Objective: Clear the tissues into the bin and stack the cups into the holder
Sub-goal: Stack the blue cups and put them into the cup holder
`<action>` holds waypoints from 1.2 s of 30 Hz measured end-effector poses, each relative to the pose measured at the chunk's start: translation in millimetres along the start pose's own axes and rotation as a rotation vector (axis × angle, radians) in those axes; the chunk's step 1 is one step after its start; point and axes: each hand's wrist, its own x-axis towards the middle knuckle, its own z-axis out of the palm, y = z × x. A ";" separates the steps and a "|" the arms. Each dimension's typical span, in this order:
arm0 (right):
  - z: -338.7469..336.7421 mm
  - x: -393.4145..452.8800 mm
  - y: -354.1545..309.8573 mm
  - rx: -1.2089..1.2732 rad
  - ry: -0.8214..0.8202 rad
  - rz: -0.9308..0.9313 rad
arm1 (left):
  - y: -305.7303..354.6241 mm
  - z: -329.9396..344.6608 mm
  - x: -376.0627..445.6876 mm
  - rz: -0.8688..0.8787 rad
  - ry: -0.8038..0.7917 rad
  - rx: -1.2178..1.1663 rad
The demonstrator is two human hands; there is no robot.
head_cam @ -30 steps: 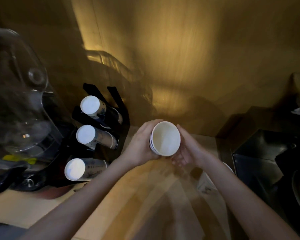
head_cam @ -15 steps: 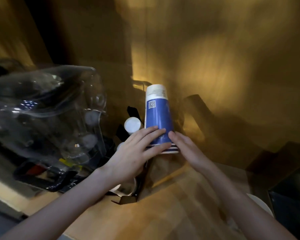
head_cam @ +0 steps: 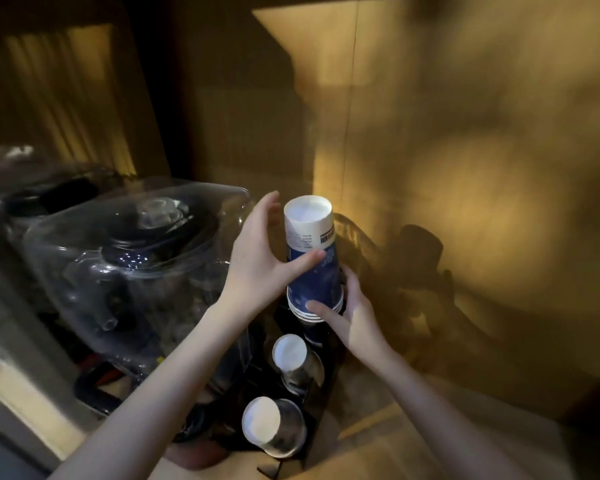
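Observation:
A stack of blue and white paper cups (head_cam: 313,268) stands upside down, white base up, over the far slot of the black cup holder (head_cam: 317,441). My left hand (head_cam: 264,258) grips the stack's upper part, thumb across the blue side. My right hand (head_cam: 352,313) holds the stack's rims at the bottom from the right. Two other cup stacks (head_cam: 291,355) (head_cam: 269,426) sit in the holder's nearer slots, white bases facing me. No tissues or bin are in view.
A large clear plastic water jug (head_cam: 129,271) on a dark machine stands directly left of the holder, close to my left forearm. A wood-toned wall rises behind. The light wooden counter (head_cam: 388,445) extends to the right of the holder.
The cups, first held mouth toward me over the counter, were turned base up and carried left to the holder. Since half a second ago the view has shifted and the stack sits lower over the far slot.

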 end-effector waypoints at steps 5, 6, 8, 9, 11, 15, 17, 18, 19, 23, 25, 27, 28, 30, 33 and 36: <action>2.9 6.3 16.5 -0.062 -0.036 0.022 | -4.0 8.9 9.9 0.047 0.005 0.083; 3.1 7.9 18.4 -0.063 -0.035 0.028 | -4.9 10.1 10.2 0.050 0.008 0.092; 3.7 9.9 21.4 -0.079 -0.021 0.036 | -6.7 12.0 10.3 0.050 0.005 0.092; 3.7 10.4 22.5 -0.090 -0.013 0.040 | -7.8 12.9 10.5 0.052 0.002 0.089; 3.7 11.5 23.8 -0.109 0.003 0.044 | -9.9 14.7 10.5 0.052 0.003 0.079; 2.4 13.4 22.3 -0.201 0.018 0.009 | -13.3 14.9 13.4 0.046 0.030 0.087; 1.2 15.2 21.0 -0.252 0.021 -0.008 | -13.8 14.6 15.7 0.053 0.036 0.107; 0.7 16.2 20.4 -0.273 0.025 -0.017 | -14.2 14.7 16.8 0.056 0.038 0.112; 0.2 17.2 19.6 -0.289 0.029 -0.025 | -14.6 15.1 17.7 0.058 0.039 0.118; -0.6 23.3 16.5 -0.318 0.050 -0.038 | -20.3 20.0 19.4 0.073 0.011 0.152; -2.4 25.7 15.0 -0.318 0.066 -0.018 | -25.8 24.0 19.0 0.056 -0.032 0.157; -4.9 26.8 13.0 -0.319 0.080 -0.002 | -32.3 28.4 17.6 0.034 -0.070 0.163; -6.2 27.0 11.6 -0.320 0.086 -0.008 | -35.6 30.7 16.7 0.026 -0.083 0.169; -8.4 26.9 8.6 -0.328 0.093 -0.040 | -41.2 36.3 14.2 0.009 -0.103 0.175; -9.3 26.8 5.5 -0.364 0.084 -0.091 | -48.0 46.6 9.5 -0.011 -0.149 0.169; -9.2 26.3 6.7 -0.423 0.076 -0.117 | -54.8 55.4 4.5 -0.022 -0.194 0.166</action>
